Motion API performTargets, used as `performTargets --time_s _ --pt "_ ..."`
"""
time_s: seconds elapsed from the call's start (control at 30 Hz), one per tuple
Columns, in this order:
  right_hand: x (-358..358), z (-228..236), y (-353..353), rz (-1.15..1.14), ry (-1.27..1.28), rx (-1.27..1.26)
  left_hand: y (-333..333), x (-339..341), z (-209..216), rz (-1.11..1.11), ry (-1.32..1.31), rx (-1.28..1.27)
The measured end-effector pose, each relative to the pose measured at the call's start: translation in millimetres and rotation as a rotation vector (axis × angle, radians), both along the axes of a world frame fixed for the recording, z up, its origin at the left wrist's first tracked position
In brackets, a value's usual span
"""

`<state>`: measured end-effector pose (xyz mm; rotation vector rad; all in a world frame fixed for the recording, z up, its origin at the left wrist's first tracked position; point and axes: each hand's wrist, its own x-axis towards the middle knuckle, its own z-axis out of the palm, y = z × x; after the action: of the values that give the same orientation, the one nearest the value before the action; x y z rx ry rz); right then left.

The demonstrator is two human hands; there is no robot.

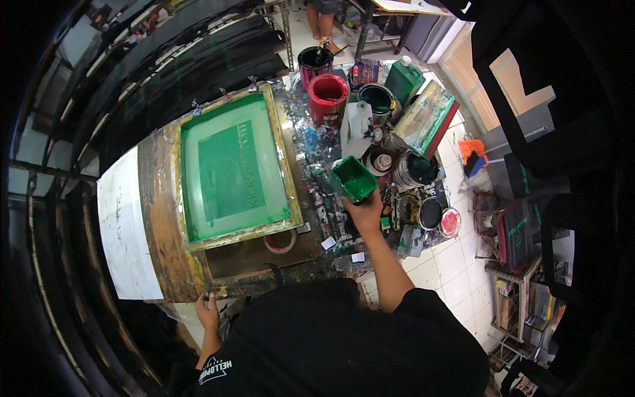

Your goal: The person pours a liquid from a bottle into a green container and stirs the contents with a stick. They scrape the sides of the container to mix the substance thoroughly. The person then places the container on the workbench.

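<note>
My right hand (pixel 366 215) is wrapped round a square tub (pixel 354 178) coated inside with green ink, over the paint-stained right part of the table. My left hand (pixel 208 313) is at the table's near edge, fingers apart, holding nothing that I can see. Between the hands, farther in, lies a silk-screen frame (pixel 293 198) with yellowish edges. Its mesh (pixel 231 165) is pale green with a darker green rectangle and lettering. A roll of tape (pixel 280 242) shows partly from under the frame's near edge.
Beyond the tub stand a red ink can (pixel 327 99), a white jug (pixel 358 122), a green jerrycan (pixel 405 79) and several open ink pots. A white sheet (pixel 126 228) covers the table's left end. Dark racks (pixel 192 56) line the far left. A person's legs (pixel 321 23) show at the back.
</note>
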<state>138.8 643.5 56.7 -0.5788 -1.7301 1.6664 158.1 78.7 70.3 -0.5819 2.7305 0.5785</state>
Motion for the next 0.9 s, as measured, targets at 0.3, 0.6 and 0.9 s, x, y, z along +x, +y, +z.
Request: performTargets --time_s 0.3,0.6,0.9 --pt "-17.5 -12.2 -40.2 -0.435 -0.365 0.218 11.0 -38.9 4.5 -0.204 -0.007 0.106" --pt "25.4 54.5 -34.9 -0.271 -0.463 0.196 31.5 -55.2 13.1 -0.276 0.100 0.008" --pt "18.2 184.1 76.1 -0.498 -0.363 0.637 27.3 -47.4 -17.4 -0.257 0.138 0.063"
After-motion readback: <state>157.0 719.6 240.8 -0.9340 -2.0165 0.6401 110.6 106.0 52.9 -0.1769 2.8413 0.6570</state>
